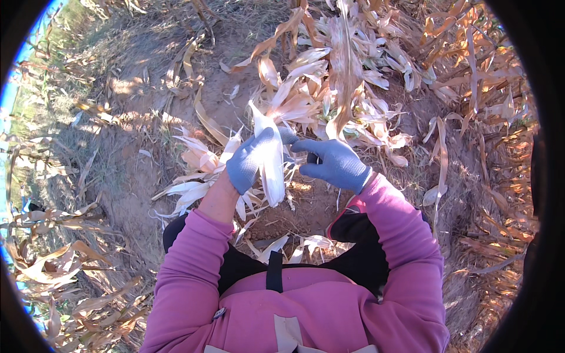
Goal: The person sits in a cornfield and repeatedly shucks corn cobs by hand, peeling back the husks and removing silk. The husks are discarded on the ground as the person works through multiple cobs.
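Note:
My left hand (254, 156), in a blue-grey glove, is closed around an ear of corn (271, 167) wrapped in pale, dry husk. The ear stands nearly lengthwise in the view, its narrow tip pointing away from me. Just to its right is my gloved right hand (334, 163), fingers bent and apart, the index finger reaching toward the ear. Nothing shows between those fingers, though the palm side is hidden. Loose husks (197, 156) lie on the ground beside my left hand, and a long dry leaf (347, 76) hangs beyond my right hand.
A large heap of pale husks (376, 112) spreads on the soil ahead and to the right. Dry corn stalks and leaves (500, 141) line the right side, with more dry leaves (53, 265) at the left. My shoe (347, 220) rests on the ground below my right hand.

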`<move>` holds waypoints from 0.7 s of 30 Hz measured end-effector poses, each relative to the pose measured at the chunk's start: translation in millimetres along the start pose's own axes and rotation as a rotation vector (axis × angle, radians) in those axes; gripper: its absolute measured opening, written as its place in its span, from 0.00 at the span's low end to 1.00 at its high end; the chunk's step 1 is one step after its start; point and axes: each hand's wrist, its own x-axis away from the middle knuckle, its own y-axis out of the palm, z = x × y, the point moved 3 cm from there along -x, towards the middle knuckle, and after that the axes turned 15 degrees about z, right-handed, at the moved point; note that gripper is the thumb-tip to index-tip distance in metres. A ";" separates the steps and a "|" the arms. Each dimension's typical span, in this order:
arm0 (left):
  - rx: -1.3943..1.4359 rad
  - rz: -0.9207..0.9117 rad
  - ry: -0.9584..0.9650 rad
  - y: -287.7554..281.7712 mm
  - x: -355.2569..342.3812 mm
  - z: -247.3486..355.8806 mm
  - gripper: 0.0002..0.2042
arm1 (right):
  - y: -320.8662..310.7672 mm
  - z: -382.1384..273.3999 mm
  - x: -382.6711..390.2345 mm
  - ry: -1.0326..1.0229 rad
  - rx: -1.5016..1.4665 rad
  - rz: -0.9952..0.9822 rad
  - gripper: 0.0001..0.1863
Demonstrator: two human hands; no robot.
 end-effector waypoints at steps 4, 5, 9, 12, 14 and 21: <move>-0.006 0.058 0.004 8.0 6.5 8.1 0.26 | -2.1 4.6 -1.7 -0.020 0.084 0.079 0.12; -0.046 0.103 0.049 2.9 6.2 10.7 0.26 | -6.2 5.3 -2.1 -0.010 0.099 0.106 0.12; -0.157 0.169 0.142 -25.4 -5.1 18.6 0.25 | -13.4 43.6 2.9 0.024 0.435 -0.044 0.19; -0.144 0.162 0.146 -23.1 -4.9 12.8 0.25 | -17.3 39.9 5.7 0.017 0.486 -0.058 0.21; -0.084 0.169 0.086 -17.0 -3.4 8.0 0.26 | -19.9 36.3 0.5 0.019 0.289 0.039 0.16; -0.182 0.098 0.137 13.0 11.6 9.4 0.26 | -5.8 1.0 -3.2 0.317 -0.369 -0.109 0.13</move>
